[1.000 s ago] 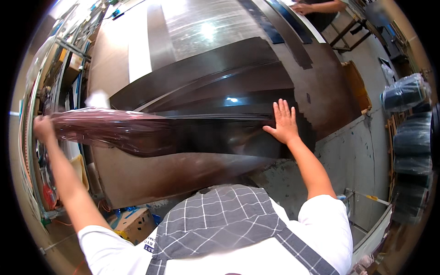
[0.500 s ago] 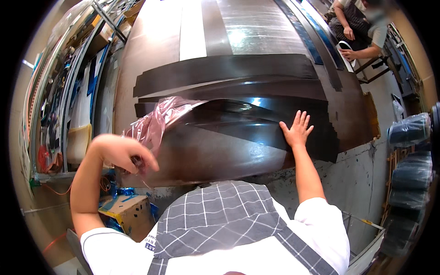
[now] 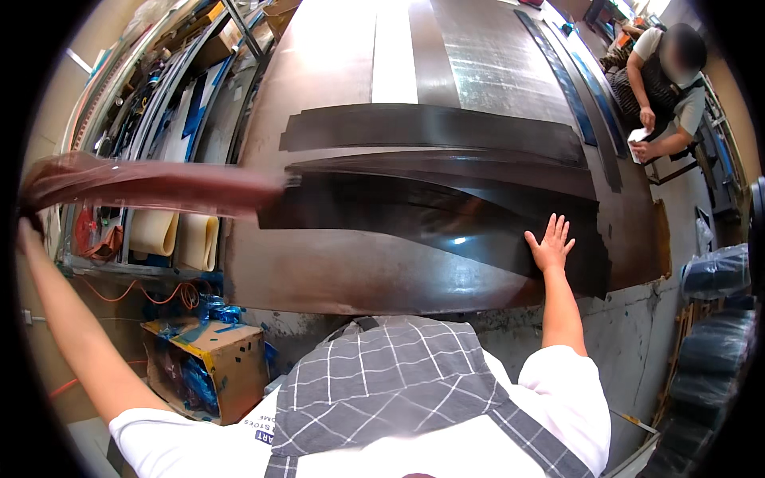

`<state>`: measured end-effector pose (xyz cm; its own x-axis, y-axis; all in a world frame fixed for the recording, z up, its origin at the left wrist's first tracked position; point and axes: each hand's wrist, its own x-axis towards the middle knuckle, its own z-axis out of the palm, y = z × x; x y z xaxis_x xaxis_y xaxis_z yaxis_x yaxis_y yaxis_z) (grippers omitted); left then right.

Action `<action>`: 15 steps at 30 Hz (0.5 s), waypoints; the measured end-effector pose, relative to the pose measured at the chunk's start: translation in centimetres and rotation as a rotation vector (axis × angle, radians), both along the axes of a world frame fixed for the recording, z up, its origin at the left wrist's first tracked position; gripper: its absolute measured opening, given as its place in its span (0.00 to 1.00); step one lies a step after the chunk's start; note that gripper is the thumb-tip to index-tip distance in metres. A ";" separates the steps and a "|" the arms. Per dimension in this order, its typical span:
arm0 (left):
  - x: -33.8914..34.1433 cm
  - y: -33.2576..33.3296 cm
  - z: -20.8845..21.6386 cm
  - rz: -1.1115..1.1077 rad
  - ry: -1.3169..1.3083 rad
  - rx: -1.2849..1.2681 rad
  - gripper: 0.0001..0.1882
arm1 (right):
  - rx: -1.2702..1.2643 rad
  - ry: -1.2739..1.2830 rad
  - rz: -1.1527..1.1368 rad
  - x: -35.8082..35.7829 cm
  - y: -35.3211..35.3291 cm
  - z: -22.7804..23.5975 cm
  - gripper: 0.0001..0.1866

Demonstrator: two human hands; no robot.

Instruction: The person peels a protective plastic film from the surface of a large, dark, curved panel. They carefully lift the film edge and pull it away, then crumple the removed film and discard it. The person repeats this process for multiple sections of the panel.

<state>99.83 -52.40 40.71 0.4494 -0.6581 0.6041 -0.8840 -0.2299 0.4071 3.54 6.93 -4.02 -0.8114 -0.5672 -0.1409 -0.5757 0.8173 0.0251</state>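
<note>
left hand (image 3: pixel 29 227): i see it blurred, clenched on a long band of translucent reddish plastic film (image 3: pixel 159 183) | right hand (image 3: pixel 551 247): fingers spread on long, glossy black sheets (image 3: pixel 438 213) | sheets: layered across the broad brown tabletop (image 3: pixel 335 275)

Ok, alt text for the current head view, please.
The wearer's left hand holds blurred reddish film at far left, while the right hand lies spread on dark, glossy sheets on a brown table. Another person is upper right.
</note>
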 end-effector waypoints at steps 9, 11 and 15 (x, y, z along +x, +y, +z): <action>-16.0 6.0 -7.0 -0.549 0.208 -0.188 0.18 | -0.464 -0.153 0.065 9.7 -7.3 3.6 0.51; -27.6 12.7 -12.0 -0.834 0.395 -0.089 0.19 | -0.881 -0.990 0.221 16.8 -11.1 6.2 0.44; -47.5 31.2 -23.3 -1.341 0.909 0.460 0.22 | -0.426 -2.784 0.096 30.8 -13.4 12.7 0.46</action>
<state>52.34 -21.23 17.46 -0.4643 -0.8738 0.1445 -0.0735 0.2006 0.9769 34.29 -6.46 8.64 0.6202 -0.7829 -0.0490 0.7407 0.6051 -0.2920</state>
